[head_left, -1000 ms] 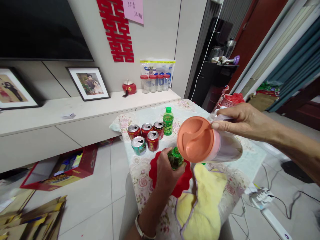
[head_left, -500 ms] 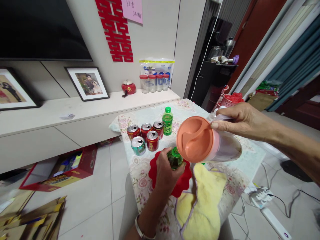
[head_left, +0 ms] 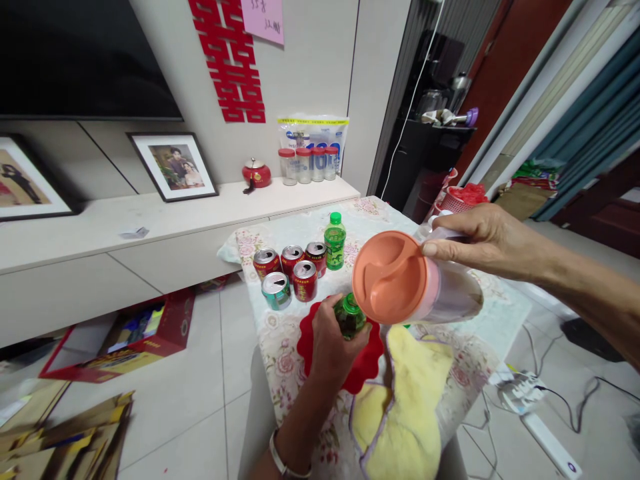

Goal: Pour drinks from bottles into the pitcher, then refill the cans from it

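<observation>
My left hand (head_left: 333,347) is wrapped round a green plastic bottle (head_left: 349,319) that stands upright on a red scalloped mat (head_left: 367,367). My right hand (head_left: 483,240) grips the handle of a clear pitcher (head_left: 453,293) with an orange lid (head_left: 390,277). The pitcher is tipped to the left, its lid edge close over the bottle's mouth; some brownish liquid shows inside. Whether liquid is flowing out I cannot tell. A second green bottle (head_left: 335,243) with its cap on stands farther back, beside several opened drink cans (head_left: 305,283).
A yellow cloth (head_left: 410,413) lies on the flowered tablecloth (head_left: 285,360) near me. Behind the table, a white cabinet (head_left: 200,220) bears red-lidded jars (head_left: 304,168), a red pot (head_left: 257,175) and framed photos. Cables and a power strip (head_left: 523,393) lie on the floor at right.
Both hands, the bottle and the tilted pitcher keep nearly the same positions. The whole view has shifted very slightly.
</observation>
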The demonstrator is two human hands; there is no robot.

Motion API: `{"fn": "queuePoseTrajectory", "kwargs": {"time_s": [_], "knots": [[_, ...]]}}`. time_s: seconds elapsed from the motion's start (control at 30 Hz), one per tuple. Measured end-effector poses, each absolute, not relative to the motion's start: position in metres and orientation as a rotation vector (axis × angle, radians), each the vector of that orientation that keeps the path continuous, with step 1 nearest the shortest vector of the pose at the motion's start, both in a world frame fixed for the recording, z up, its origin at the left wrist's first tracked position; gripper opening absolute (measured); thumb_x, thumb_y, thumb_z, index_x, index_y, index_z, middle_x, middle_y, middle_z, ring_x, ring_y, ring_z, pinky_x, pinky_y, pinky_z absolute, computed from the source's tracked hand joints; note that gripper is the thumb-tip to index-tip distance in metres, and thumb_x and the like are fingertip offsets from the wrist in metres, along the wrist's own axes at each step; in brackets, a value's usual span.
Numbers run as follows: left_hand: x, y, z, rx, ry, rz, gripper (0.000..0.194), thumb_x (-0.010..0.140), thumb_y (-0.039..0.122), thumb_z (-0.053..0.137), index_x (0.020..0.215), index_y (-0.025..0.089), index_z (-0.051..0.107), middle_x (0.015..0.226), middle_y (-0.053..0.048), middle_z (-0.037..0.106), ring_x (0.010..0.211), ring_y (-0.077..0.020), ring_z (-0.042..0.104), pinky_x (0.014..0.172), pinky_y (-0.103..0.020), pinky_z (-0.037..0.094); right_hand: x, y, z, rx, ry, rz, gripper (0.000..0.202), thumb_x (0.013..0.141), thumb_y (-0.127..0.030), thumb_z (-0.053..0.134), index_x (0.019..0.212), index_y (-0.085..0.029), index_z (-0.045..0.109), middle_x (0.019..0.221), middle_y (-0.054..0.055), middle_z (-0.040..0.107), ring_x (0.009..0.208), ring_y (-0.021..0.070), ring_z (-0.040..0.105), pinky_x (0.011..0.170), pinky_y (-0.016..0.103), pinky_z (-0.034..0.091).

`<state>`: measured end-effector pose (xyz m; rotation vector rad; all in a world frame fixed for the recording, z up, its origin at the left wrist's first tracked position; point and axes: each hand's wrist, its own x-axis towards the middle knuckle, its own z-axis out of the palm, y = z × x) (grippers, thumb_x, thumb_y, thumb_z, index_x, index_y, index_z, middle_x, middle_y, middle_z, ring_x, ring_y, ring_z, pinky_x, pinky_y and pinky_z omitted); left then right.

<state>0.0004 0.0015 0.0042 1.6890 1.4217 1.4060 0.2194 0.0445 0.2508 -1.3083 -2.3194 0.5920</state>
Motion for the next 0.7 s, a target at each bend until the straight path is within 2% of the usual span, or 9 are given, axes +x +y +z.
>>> {"fn": "queuePoseTrajectory", "kwargs": {"time_s": [0.3, 0.7], "knots": [[0.0006, 0.001, 0.0034, 1.668, 1.401, 1.39, 0.065, 0.073, 0.033, 0.08, 0.129, 0.021, 0.049, 0.117, -0.012, 0.069, 0.103, -0.0284, 0.07, 0.091, -0.046, 0.058, 0.2201, 0.0447, 0.2497, -1.343, -2.322, 0.57, 0.059, 0.083, -0.076, 0.065, 0.065, -0.02, 0.061, 0.061, -0.003, 0.046, 0.056, 0.0114, 0.041, 0.047, 0.027, 0.027], [0.0005, 0.0011, 0.0037, 1.699, 1.419, 1.406, 0.064, 0.073, 0.033, 0.079, 0.128, 0.022, 0.049, 0.115, -0.012, 0.069, 0.103, -0.0302, 0.07, 0.09, -0.047, 0.058, 0.2193, 0.045, 0.2504, -1.338, -2.334, 0.549, 0.059, 0.085, -0.074, 0.064, 0.062, -0.02, 0.058, 0.06, -0.002, 0.044, 0.056, 0.0109, 0.04, 0.047, 0.028, 0.026]]}}
